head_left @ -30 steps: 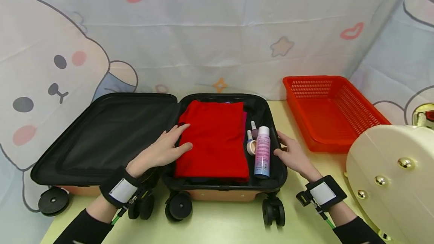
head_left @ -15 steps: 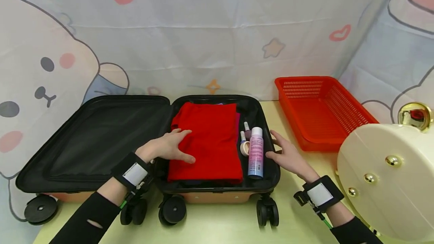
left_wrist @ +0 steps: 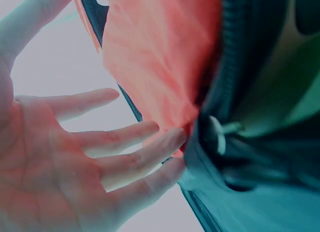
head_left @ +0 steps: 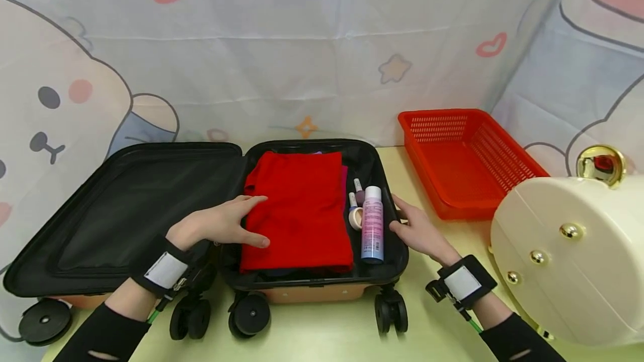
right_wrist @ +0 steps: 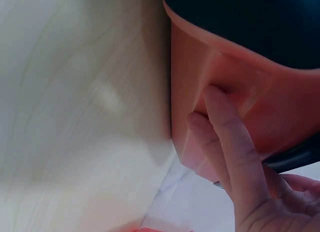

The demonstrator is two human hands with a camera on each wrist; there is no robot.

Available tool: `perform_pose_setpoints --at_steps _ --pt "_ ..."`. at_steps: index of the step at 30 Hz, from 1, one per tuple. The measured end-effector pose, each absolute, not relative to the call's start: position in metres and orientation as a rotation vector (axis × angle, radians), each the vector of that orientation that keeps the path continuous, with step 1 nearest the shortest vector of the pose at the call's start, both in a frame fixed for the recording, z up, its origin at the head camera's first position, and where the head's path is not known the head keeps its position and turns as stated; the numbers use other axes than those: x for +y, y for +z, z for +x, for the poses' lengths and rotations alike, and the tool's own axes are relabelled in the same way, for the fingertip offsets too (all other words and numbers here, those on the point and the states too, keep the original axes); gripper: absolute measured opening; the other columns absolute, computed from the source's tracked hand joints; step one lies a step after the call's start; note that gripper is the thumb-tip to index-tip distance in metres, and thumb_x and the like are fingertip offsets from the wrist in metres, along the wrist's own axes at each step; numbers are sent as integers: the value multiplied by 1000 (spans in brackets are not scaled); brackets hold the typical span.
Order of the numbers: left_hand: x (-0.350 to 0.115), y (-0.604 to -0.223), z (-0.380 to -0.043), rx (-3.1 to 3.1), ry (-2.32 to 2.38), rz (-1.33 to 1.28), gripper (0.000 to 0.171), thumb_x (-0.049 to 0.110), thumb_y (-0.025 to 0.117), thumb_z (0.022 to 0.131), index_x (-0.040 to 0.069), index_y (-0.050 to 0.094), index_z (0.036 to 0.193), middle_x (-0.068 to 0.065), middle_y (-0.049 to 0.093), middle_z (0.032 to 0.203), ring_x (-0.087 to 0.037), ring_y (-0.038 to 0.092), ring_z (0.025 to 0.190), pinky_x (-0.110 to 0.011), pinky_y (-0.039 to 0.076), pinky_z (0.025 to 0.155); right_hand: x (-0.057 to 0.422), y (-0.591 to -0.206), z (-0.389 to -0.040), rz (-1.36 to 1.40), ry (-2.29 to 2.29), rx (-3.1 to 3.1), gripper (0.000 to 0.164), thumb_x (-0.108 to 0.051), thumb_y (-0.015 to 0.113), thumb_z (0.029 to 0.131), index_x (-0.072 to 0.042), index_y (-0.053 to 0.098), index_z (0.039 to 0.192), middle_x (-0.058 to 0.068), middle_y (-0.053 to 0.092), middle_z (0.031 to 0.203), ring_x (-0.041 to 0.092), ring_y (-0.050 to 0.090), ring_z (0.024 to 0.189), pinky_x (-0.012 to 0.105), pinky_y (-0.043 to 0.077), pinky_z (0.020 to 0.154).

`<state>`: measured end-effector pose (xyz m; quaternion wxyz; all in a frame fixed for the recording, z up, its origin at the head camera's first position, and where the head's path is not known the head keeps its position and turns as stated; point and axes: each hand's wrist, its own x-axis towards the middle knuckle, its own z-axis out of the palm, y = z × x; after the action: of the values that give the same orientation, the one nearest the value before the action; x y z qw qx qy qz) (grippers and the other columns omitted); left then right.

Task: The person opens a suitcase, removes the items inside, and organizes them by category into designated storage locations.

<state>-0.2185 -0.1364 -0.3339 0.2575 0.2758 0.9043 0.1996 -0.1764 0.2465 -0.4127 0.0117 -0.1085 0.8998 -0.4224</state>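
An open suitcase [head_left: 312, 280] with a black lining lies on the table, its lid half [head_left: 136, 211] folded out to the left. In its right half is a folded red garment [head_left: 302, 211], with a strip of magenta cloth showing beneath. Beside the garment lie a pink-and-blue spray can [head_left: 372, 225], a pale tape roll [head_left: 355, 218] and two small white-capped bottles. My left hand [head_left: 216, 225] hovers over the garment's left edge, fingers spread. My right hand [head_left: 420, 233] is at the suitcase's right side, straight fingers [right_wrist: 225, 122] touching the outer shell, thumb by the rim.
A red plastic basket [head_left: 463, 177] stands at the back right. In front of it, a cream rounded case [head_left: 563, 261] with gold studs takes up the right side. Black wheels [head_left: 391, 312] stick out from the suitcase's near side. A printed cloth backdrop [head_left: 282, 43] hangs behind.
The head view has turned right, so the scene shifts left. My left hand has moved nearer the garment's front part. My right hand stays at the suitcase's right side.
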Motion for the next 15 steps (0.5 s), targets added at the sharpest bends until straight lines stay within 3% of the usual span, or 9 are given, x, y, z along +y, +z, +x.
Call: perform_pose_setpoints --at_steps 15 --pt "-177 -354 -208 2409 786 812 96 41 78 85 2 28 157 -29 8 166 -53 13 149 -71 31 112 243 -412 -179 -260 -1345 2766 68 -1 49 93 7 25 156 35 49 145 49 60 123 57 53 97"
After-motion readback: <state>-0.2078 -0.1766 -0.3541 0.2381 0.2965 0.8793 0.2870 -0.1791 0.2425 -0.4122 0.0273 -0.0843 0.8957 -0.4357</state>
